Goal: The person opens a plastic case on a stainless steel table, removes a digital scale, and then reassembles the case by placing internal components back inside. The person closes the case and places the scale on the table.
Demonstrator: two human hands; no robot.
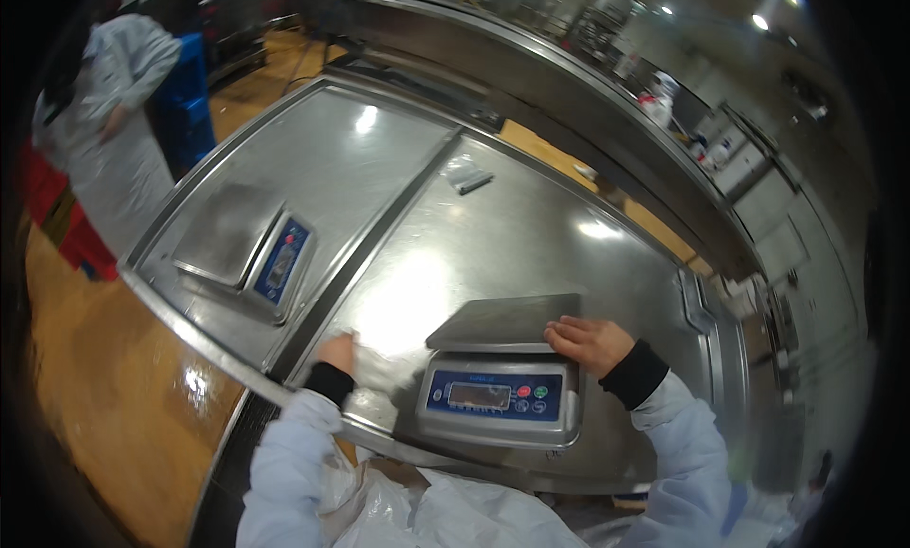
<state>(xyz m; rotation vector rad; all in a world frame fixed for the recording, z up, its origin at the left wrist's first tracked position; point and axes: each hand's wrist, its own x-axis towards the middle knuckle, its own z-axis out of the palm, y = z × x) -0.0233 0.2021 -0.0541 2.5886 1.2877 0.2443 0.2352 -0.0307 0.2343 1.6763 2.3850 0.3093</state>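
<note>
A bench scale (pixel 493 406) with a blue control panel and a dark display stands on the steel table close in front of me. Its flat metal weighing plate (pixel 512 322) sits at a slant to the body, with a gap showing along the near side. My right hand (pixel 590 342) has its fingers curled over the plate's right edge; its thumb is hidden. Left of the scale, my left hand (pixel 339 352) hovers by the table's near side, apart from the scale. Motion blurs its fingers, and nothing can be made out in it.
A second scale (pixel 237 245) stands on the adjoining steel table (pixel 341 150). A small clear plastic bag (pixel 467 175) lies toward the far side. Beyond runs a long steel counter (pixel 559 88). At the far left, a person in a white coat (pixel 123 93) stands near blue crates (pixel 187 102).
</note>
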